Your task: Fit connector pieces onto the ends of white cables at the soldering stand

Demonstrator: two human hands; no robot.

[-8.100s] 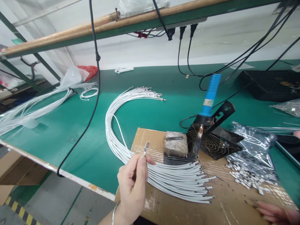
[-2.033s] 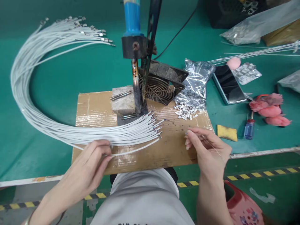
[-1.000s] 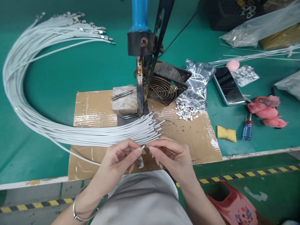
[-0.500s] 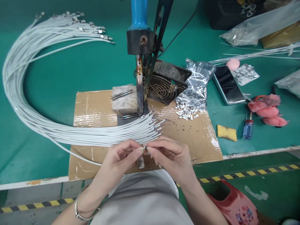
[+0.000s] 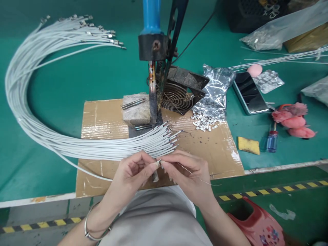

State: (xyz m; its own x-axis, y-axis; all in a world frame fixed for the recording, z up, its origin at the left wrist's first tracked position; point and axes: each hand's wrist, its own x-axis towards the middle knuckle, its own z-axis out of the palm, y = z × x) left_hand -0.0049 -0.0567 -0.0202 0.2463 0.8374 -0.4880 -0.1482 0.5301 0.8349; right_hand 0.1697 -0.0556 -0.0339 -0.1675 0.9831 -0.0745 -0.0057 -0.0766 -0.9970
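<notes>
My left hand (image 5: pixel 137 169) is pinched around the end of a white cable (image 5: pixel 98 176), which runs in from the left beneath the wrist. Thumb to thumb with it, my right hand (image 5: pixel 186 172) is closed in a pinch at the cable tip. A thin silvery wire (image 5: pixel 197 177) passes through the right fingers and trails off to the right. What exactly lies between the fingertips is too small to make out. Just beyond the hands lies a thick bundle of white cables (image 5: pixel 102 147), its dark-tipped ends fanned out on cardboard (image 5: pixel 205 153).
A blue-handled soldering iron (image 5: pixel 152 17) points down from a stand above the bundle. Behind are a block (image 5: pixel 135 114), a fan (image 5: pixel 179 94), small metal pieces (image 5: pixel 203 121) and a plastic bag (image 5: pixel 217 89). To the right lie a phone (image 5: pixel 249 92), a yellow sponge (image 5: pixel 248 145) and a screwdriver (image 5: pixel 272 140).
Both hands stay pinched together in nearly the same place, with slight finger movement at the cable tip. The thin wire's tail has shifted slightly down.
</notes>
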